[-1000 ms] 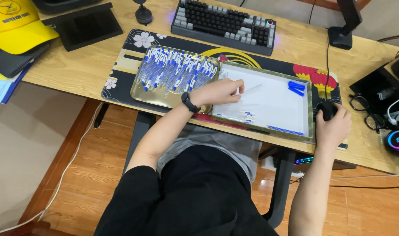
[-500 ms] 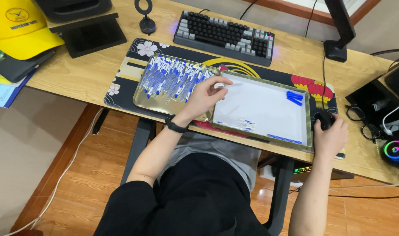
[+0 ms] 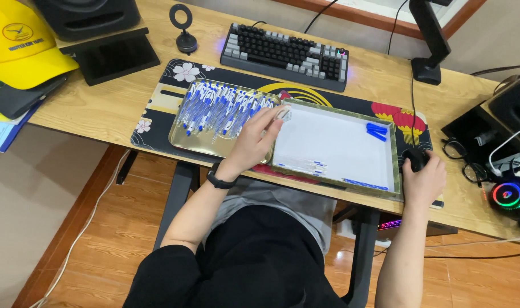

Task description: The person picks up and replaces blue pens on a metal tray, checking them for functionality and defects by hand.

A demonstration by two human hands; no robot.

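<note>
Left hand (image 3: 254,142) closed narrowly on a pen (image 3: 281,114) above the gold tray's (image 3: 183,142) right end; right hand (image 3: 422,179) wrapped round the mouse (image 3: 417,158); pen judged liable to be dropped if pinched loosely.

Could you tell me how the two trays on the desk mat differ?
The left tray is shiny bare metal, while the right tray has a white floor and looks bigger. The left tray is piled with blue-and-white pens; the right tray holds only a few blue pieces and parts along its near edge. The left hand rests over the left tray; no hand touches the right tray. Both are shallow, rectangular and side by side.
</note>
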